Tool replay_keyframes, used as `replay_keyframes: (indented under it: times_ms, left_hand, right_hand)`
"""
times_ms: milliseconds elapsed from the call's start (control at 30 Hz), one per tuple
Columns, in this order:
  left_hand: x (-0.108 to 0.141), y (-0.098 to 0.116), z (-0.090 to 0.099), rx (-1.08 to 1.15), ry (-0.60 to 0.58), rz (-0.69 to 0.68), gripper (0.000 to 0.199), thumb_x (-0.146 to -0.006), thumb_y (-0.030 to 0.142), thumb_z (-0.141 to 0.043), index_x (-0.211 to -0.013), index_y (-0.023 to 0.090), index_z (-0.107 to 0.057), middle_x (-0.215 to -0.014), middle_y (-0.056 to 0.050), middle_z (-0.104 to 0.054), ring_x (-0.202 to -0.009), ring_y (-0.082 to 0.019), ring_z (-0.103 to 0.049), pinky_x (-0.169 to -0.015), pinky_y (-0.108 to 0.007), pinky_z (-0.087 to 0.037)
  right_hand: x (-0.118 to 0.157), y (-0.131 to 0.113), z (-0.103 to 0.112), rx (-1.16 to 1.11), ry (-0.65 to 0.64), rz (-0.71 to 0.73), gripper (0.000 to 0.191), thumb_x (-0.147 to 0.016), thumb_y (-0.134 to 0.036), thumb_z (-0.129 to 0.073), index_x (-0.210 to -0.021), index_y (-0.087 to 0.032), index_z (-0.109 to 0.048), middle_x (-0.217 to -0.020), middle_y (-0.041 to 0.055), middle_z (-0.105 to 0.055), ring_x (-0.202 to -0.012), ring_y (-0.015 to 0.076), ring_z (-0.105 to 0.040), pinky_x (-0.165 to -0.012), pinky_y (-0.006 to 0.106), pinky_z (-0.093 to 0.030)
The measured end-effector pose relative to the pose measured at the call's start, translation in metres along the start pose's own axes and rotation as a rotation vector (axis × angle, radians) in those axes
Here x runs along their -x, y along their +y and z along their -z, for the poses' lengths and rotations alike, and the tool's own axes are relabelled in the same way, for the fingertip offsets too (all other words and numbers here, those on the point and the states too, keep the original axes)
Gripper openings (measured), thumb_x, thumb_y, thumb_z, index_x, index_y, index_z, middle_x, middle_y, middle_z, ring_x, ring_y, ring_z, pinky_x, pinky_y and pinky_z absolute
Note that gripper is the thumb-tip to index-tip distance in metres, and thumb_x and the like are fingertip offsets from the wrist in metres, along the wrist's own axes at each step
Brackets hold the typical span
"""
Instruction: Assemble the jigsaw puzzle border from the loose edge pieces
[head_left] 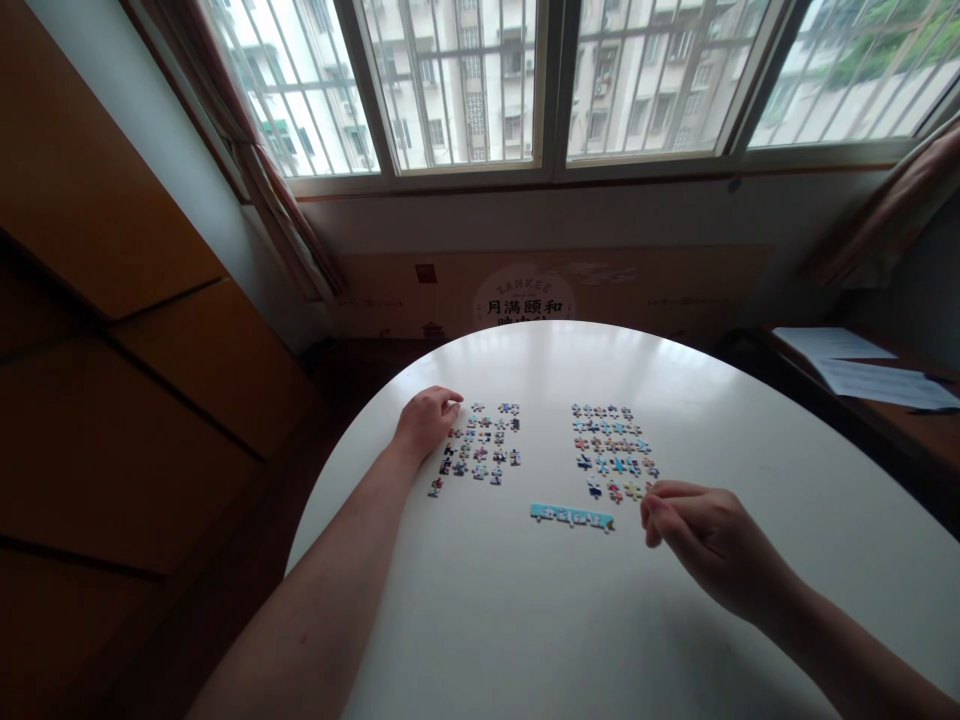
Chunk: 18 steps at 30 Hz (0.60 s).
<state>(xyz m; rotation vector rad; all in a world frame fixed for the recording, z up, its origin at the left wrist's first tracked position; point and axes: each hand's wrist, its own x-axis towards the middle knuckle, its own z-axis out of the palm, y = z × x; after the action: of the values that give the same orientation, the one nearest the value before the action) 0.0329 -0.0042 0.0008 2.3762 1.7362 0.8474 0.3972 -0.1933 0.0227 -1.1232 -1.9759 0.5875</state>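
Note:
On the white round table (pixel 480 600) lie two groups of small loose jigsaw pieces. My left hand (pixel 429 425) rests at the upper left edge of the left group of jigsaw pieces (pixel 480 453), fingers loosely bent and slightly apart, with no piece visible in them. At the lower right corner of the right group of jigsaw pieces (pixel 611 442), my right hand (pixel 701 540) is closed, fingertips together; whatever they hold is hidden. Between the hands, nearer to me, sits a joined light-blue puzzle strip (pixel 571 517) with a straight far edge.
A brown side table (pixel 915 430) with paper sheets (pixel 874 375) stands at the right. Wooden cabinets (pixel 135 420) line the left. Beyond the table are a printed cardboard panel (pixel 637 300), barred windows (pixel 465 90) and curtains (pixel 262 170).

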Motion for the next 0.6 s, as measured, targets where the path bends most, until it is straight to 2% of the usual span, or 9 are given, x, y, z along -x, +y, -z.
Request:
replay_keyframes:
  times_ms: [233, 400, 600]
  left_hand:
    - [0.003, 0.009, 0.008, 0.014, -0.045, -0.064, 0.015, -0.088, 0.030, -0.064, -0.086, 0.022, -0.078, -0.100, -0.005, -0.075, -0.091, -0.022, -0.069, -0.091, -0.036, -0.054]
    - [0.004, 0.013, 0.011, 0.006, -0.144, -0.105, 0.017, -0.088, 0.033, -0.067, -0.089, 0.025, -0.081, -0.103, -0.004, -0.076, -0.093, -0.022, -0.069, -0.088, -0.035, -0.054]
    - [0.003, 0.016, 0.013, -0.032, -0.182, -0.103, 0.016, -0.084, 0.037, -0.072, -0.090, 0.025, -0.082, -0.106, -0.005, -0.076, -0.096, -0.024, -0.069, -0.087, -0.035, -0.054]
  right_hand:
    - [0.000, 0.001, 0.000, -0.003, 0.007, -0.002, 0.050, -0.105, -0.030, -0.042, -0.061, -0.019, -0.062, -0.067, 0.0029, -0.064, -0.061, 0.0156, -0.063, -0.058, 0.029, -0.045]
    - [0.001, 0.001, 0.000, -0.012, 0.001, 0.001, 0.050, -0.105, -0.030, -0.043, -0.061, -0.019, -0.062, -0.067, 0.0025, -0.063, -0.062, 0.0150, -0.062, -0.059, 0.029, -0.045]
    - [0.000, 0.000, 0.000, -0.022, 0.006, 0.001, 0.050, -0.105, -0.030, -0.043, -0.062, -0.019, -0.062, -0.068, 0.0029, -0.064, -0.063, 0.0153, -0.063, -0.060, 0.029, -0.045]
